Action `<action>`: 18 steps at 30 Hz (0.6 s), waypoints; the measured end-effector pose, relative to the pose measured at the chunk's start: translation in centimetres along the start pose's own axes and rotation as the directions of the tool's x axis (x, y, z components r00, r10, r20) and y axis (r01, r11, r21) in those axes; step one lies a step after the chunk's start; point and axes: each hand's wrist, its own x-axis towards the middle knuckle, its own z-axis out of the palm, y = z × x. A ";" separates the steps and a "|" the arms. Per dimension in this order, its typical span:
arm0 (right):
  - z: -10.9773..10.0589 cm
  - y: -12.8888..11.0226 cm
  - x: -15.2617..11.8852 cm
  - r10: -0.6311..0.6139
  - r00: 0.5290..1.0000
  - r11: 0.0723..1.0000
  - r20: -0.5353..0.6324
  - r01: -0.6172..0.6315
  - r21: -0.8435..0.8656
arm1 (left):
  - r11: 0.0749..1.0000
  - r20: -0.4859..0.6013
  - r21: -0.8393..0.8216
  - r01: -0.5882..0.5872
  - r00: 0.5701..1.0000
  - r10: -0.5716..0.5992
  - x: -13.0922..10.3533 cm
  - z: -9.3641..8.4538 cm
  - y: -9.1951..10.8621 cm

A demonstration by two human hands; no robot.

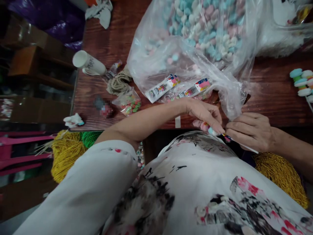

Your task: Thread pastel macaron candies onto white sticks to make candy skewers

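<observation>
At the table's front edge, my left hand (pixel 205 113) pinches the end of a marshmallow skewer (pixel 204 126), whose pink, yellow and blue pieces lie below the fingers. My right hand (pixel 253 132) is closed close beside it, at the skewer's white stick (pixel 248 149). A dark, shiny strip (pixel 227 137) crosses between the two hands; its exact kind is unclear. Just above both hands hangs the twisted edge of a large clear plastic bag (pixel 146 52) holding pink, white and blue marshmallows (pixel 207 26). Printed wrappers (pixel 162 87) lie beside my left forearm.
The wooden table (pixel 110 42) carries a white mug (pixel 91 63) on its side, a cloth bundle (pixel 119 81) and a small bag of candies (pixel 129 103). More marshmallow skewers (pixel 303 81) lie at right. Gold cord bundles (pixel 67 156) hang below the edge.
</observation>
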 end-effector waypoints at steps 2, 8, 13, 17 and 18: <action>0.1 0.6 0.1 -0.022 1.000 0.996 0.016 0.024 -0.084 | 0.992 -0.257 0.097 -0.079 0.961 0.102 -0.5 -1.4 0.0; 1.2 3.5 0.9 0.190 0.963 0.969 -0.193 -0.215 -0.120 | 0.676 -0.368 0.696 -0.243 0.688 0.626 -1.8 1.4 4.7; -0.5 4.0 3.2 0.705 0.652 0.678 -0.279 -0.504 0.535 | 0.222 0.087 0.933 -0.282 0.778 0.622 -0.4 5.3 1.5; 0.3 1.7 4.3 0.811 0.583 0.312 -0.046 -0.366 0.877 | 0.563 -0.304 0.793 -0.233 0.650 0.697 0.9 1.3 -1.0; 0.9 1.2 4.3 0.802 0.597 0.269 -0.008 -0.349 0.898 | 0.595 -0.358 0.756 -0.273 0.589 0.725 0.8 0.3 -1.0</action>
